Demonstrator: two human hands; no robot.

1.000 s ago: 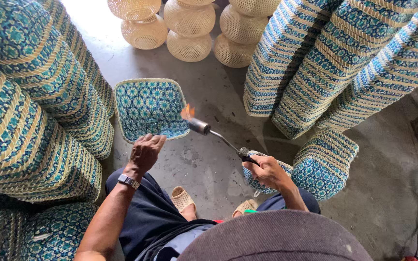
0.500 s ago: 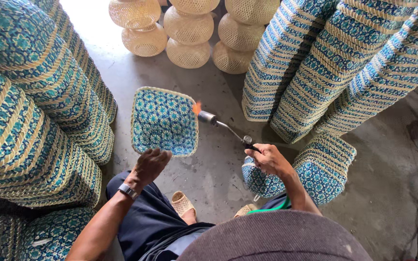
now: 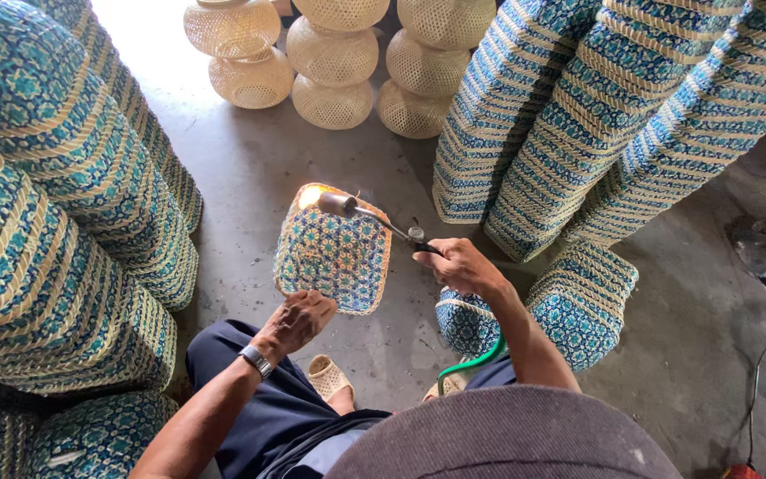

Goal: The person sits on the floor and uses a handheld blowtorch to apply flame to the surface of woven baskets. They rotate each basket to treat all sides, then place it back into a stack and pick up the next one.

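1. While we sit on the concrete floor (image 3: pixel 250 177), our left hand (image 3: pixel 299 319) is curled shut on the near edge of a square woven basket (image 3: pixel 334 253), blue-green with a pale rim, holding it tilted up between our knees and the natural baskets ahead.
2. Our right hand (image 3: pixel 463 266) is closed around the handle of a gas torch (image 3: pixel 374 217); its metal nozzle lies over the basket's far corner, where the rim glows bright.
3. We see one green hose (image 3: pixel 472 362) running back from beneath the right forearm.
4. We count one wristwatch (image 3: pixel 257 359) on the left wrist and two sandals (image 3: pixel 330 377) at our feet.
5. Seven round, natural-coloured openwork baskets (image 3: pixel 330 102) stand stacked at the far side, some cut off by the frame's edge.
6. Three leaning stacks of blue-patterned baskets (image 3: pixel 578 115) rise on the right, with two more such baskets (image 3: pixel 582 302) lying below them, just beside our right arm.
7. On the left, further stacks (image 3: pixel 55 222) crowd in; how many they are, we cannot tell.
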